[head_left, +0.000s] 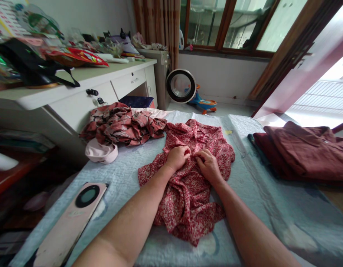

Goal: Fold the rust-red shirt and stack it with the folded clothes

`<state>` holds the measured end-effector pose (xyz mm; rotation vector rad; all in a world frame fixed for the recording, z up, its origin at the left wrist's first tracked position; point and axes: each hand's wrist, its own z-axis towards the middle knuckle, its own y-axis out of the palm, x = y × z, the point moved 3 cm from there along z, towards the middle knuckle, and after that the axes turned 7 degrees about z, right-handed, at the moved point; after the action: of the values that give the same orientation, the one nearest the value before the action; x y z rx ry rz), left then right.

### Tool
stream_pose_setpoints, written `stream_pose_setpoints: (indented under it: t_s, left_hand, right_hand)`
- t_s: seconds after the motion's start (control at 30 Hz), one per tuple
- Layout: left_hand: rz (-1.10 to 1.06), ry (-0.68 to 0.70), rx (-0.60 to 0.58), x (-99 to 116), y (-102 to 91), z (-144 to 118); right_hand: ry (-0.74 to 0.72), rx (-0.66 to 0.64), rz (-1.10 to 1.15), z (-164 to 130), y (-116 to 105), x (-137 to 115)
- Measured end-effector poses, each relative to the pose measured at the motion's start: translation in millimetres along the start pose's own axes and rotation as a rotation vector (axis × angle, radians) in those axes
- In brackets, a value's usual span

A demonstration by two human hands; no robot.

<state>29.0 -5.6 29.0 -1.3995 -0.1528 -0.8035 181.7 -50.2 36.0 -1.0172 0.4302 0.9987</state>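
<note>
A red and white patterned shirt point(185, 196) lies rumpled on the light blue bed cover point(121, 200) in front of me. Over its middle, my left hand point(179, 157) has its fingers curled and pinches the fabric near the front opening. Close beside it, my right hand point(209, 165) grips the same cloth, thumb and fingers together. The fingertips of both hands nearly meet. Any button between them is too small to make out.
Crumpled pink-and-black patterned cloth point(121, 124) and a pale pink band point(101, 152) lie at the left. A phone-like pale pink panel point(71, 222) rests nearer. Folded dark red clothes point(307, 152) are stacked at right. A cluttered desk point(99, 83) stands beyond the bed's left edge.
</note>
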Motion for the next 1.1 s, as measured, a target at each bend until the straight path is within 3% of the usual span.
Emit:
stream_pose_setpoints:
  t_s: [0.17,0.3,0.43,0.63,1.1]
  left_hand:
    - [-0.519,0.019,0.002,4,-7.4,3]
    - [-0.707,-0.001,-0.063,8,-6.5,3]
    - [-0.672,-0.026,-0.045,7,-4.0,2]
    - [-0.621,0.009,-0.028,8,0.7,1]
    - [-0.637,0.022,-0.122,5,-2.3,2]
  right_hand:
    - [-0.015,0.035,0.032,0,-3,-6]
    - [-0.027,0.101,0.047,1,-8,-10]
    - [-0.045,0.167,0.059,2,-12,-15]
    - [-0.019,0.042,0.088,2,-4,-12]
    - [0.109,0.042,0.140,-1,0,9]
